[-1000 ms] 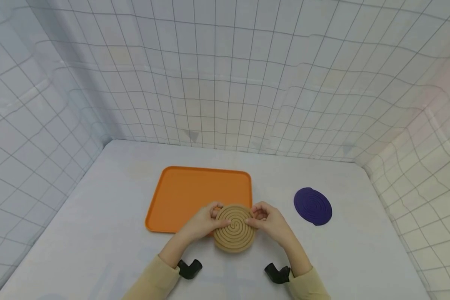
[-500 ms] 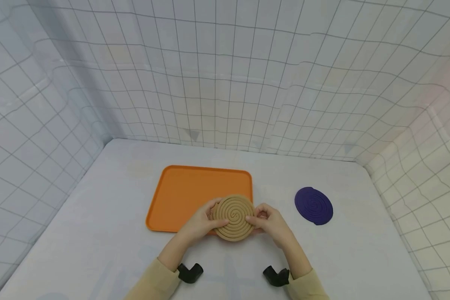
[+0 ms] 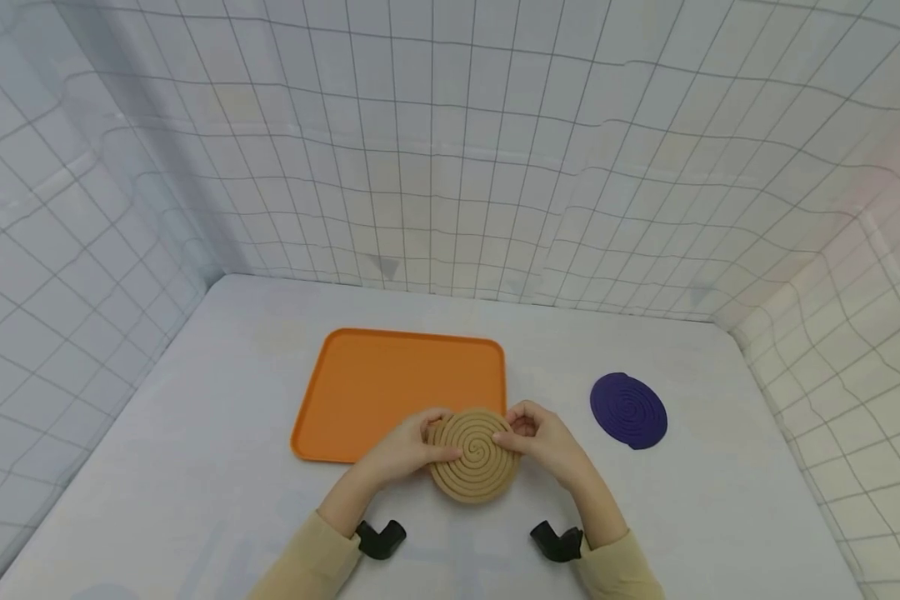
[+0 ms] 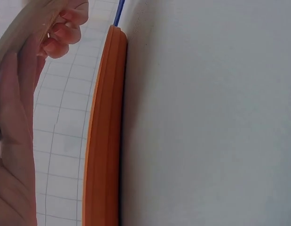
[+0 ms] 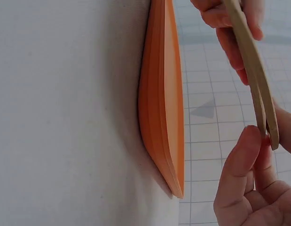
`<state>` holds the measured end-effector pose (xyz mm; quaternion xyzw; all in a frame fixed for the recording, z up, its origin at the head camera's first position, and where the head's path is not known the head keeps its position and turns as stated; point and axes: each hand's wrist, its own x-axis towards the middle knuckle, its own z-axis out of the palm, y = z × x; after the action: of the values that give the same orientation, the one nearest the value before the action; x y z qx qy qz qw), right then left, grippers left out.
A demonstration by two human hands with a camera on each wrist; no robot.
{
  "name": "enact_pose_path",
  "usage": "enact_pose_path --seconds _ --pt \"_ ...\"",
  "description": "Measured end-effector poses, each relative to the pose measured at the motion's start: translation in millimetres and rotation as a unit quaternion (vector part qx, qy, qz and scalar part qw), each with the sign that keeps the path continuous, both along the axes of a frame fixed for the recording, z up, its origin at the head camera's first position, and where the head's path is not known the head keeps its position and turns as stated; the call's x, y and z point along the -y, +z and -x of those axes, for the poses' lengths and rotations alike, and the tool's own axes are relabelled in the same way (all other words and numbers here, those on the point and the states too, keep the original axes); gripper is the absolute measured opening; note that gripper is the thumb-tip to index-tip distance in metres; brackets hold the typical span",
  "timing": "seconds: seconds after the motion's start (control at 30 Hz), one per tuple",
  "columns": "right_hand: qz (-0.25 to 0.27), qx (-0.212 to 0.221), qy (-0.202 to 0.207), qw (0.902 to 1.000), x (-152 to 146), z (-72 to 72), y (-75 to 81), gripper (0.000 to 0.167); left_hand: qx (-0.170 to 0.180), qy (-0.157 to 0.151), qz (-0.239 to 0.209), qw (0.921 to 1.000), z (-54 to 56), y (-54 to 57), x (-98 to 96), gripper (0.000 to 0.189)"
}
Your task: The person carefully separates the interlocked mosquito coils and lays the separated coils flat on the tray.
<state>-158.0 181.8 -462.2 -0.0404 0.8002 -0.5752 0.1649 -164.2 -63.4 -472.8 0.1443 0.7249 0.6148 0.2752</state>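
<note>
A round tan coaster [image 3: 474, 471] with a spiral groove is held up between both hands, over the near right corner of an orange tray [image 3: 397, 383]. My left hand [image 3: 403, 450] grips its left side, thumb across the front face, fingers behind. On the right edge my right hand [image 3: 546, 443] pinches it between thumb and curled fingers. From the right wrist, the coaster [image 5: 251, 56] shows edge-on, well above the table, as two thin layers that part slightly at the right hand's fingertips [image 5: 248, 136].
A purple spiral coaster [image 3: 628, 411] lies flat on the white table [image 3: 217, 433], right of the tray. White gridded cloth walls [image 3: 450, 208] close in the back and sides. Dark wrist-worn camera pieces [image 3: 381, 540] sit under the forearms.
The tan coaster rises a little and tilts at half a second ago, then comes back down and slightly right. Both hands keep hold of it. Tray and purple coaster stay in place.
</note>
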Motion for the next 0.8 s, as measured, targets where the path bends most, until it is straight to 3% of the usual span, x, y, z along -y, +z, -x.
enact_pose_path --seconds 0.23,0.47,0.63,0.8 --pt "0.003 0.0 0.011 0.9999 1 0.6 -4.5 0.03 0.0 0.057 -0.006 0.9983 3.8 -4.6 -0.6 0.06" --pt "-0.016 -0.013 0.022 0.9995 4 3.0 -4.2 0.029 -0.01 0.041 -0.01 0.999 5.1 -6.1 -3.4 0.058" --pt "0.003 0.003 0.012 0.9999 2 1.8 -4.9 0.027 0.021 0.062 -0.046 0.9968 4.9 -8.4 1.1 0.051" --pt "0.026 0.018 -0.005 0.9995 1 -0.1 -4.2 0.026 0.066 0.082 -0.113 0.988 4.7 -11.2 4.7 0.044"
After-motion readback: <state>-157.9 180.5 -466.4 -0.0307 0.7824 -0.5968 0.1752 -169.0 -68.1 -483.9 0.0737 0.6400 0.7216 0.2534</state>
